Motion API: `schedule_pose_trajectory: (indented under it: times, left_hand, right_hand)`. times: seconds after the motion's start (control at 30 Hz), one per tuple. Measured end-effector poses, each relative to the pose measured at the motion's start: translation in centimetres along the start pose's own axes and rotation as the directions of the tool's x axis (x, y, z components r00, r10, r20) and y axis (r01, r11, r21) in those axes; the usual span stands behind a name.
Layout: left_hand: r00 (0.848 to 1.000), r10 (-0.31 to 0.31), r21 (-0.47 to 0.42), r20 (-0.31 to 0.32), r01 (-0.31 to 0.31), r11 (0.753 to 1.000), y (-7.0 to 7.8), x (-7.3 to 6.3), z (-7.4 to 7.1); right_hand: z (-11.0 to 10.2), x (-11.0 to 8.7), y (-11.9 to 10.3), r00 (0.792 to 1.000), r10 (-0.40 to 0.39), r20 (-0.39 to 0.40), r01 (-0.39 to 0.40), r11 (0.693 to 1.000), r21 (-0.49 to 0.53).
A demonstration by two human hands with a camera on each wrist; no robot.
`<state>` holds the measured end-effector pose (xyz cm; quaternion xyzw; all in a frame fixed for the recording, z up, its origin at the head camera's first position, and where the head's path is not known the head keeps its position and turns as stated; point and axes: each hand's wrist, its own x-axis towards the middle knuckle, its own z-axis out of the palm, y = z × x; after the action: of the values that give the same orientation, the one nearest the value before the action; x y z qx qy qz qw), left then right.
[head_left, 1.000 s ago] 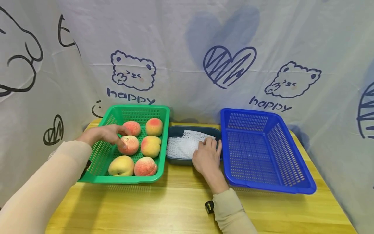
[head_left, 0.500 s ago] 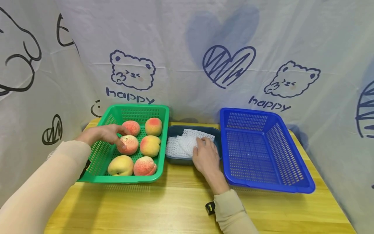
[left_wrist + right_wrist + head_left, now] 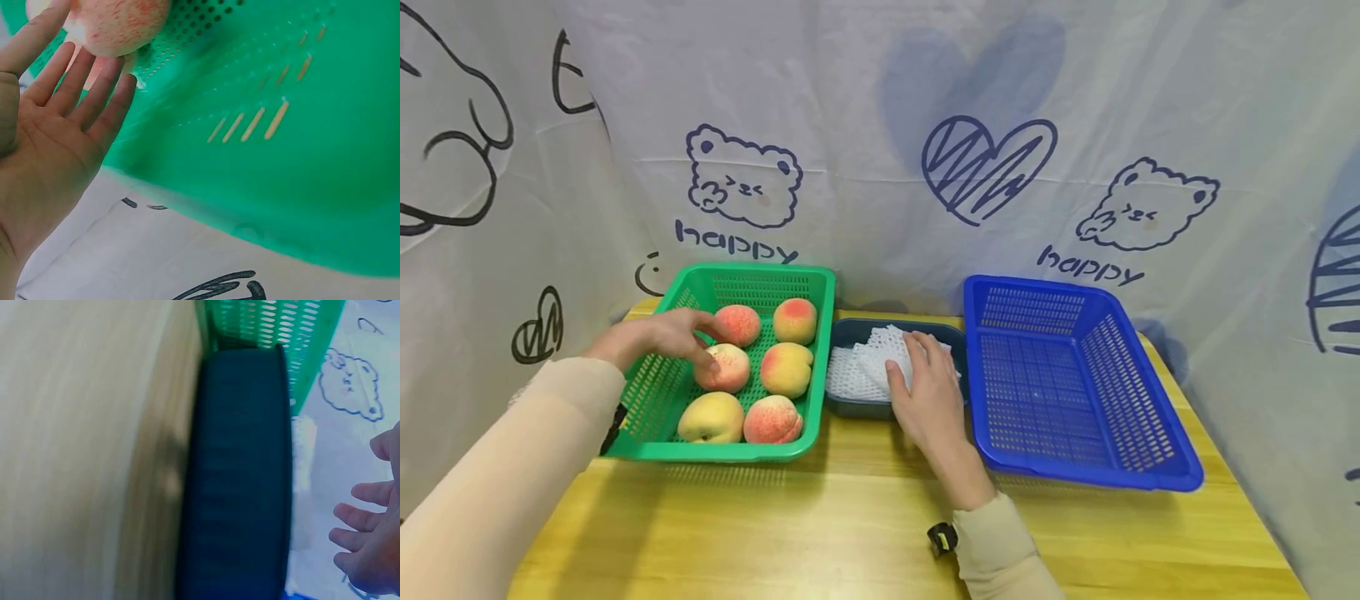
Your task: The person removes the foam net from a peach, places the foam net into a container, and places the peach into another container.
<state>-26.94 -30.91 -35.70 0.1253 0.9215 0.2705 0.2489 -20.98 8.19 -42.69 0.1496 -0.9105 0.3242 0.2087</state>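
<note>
In the head view, my left hand [image 3: 666,337] reaches into the green basket [image 3: 737,452], thumb and fingers around a pink-and-cream peach [image 3: 727,377]. From the left wrist, that peach [image 3: 128,28] shows at the fingertips, with the palm turned toward the camera. Several other peaches sit in the basket, among them a yellow one [image 3: 711,419] and a red-topped one [image 3: 794,322]. My right hand [image 3: 931,400] hovers over white foam fruit nets [image 3: 868,367] in a dark tray [image 3: 857,410]. The right wrist view shows its fingers [image 3: 359,519] spread and relaxed, with nothing between them.
A blue basket [image 3: 1090,478] stands right of the dark tray on the wooden table [image 3: 820,517]. Behind hangs a pale curtain [image 3: 872,208] with bear and heart drawings. The tray's side [image 3: 240,475] fills the middle of the right wrist view.
The peach at my left hand has shifted slightly left and turned a little. My right hand has lifted a little off the nets, thumb spread away, and the top net has changed shape.
</note>
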Motion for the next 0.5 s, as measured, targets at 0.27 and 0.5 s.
schedule_pose_trajectory:
  times: [0.27, 0.5]
  left_hand:
    - [0.986, 0.07, -0.093, -0.148, -0.084, 0.992, 1.4, -1.9, -0.9]
    - [0.926, 0.117, -0.124, -0.36, -0.172, 0.977, 3.2, -5.0, 0.3]
  right_hand:
    - [-3.6, -0.1, -0.3, 0.999, -0.016, -0.036, 0.02, 0.995, 0.099]
    - [-7.5, -0.8, 1.0, 0.997, -0.042, -0.059, 0.046, 0.997, 0.063]
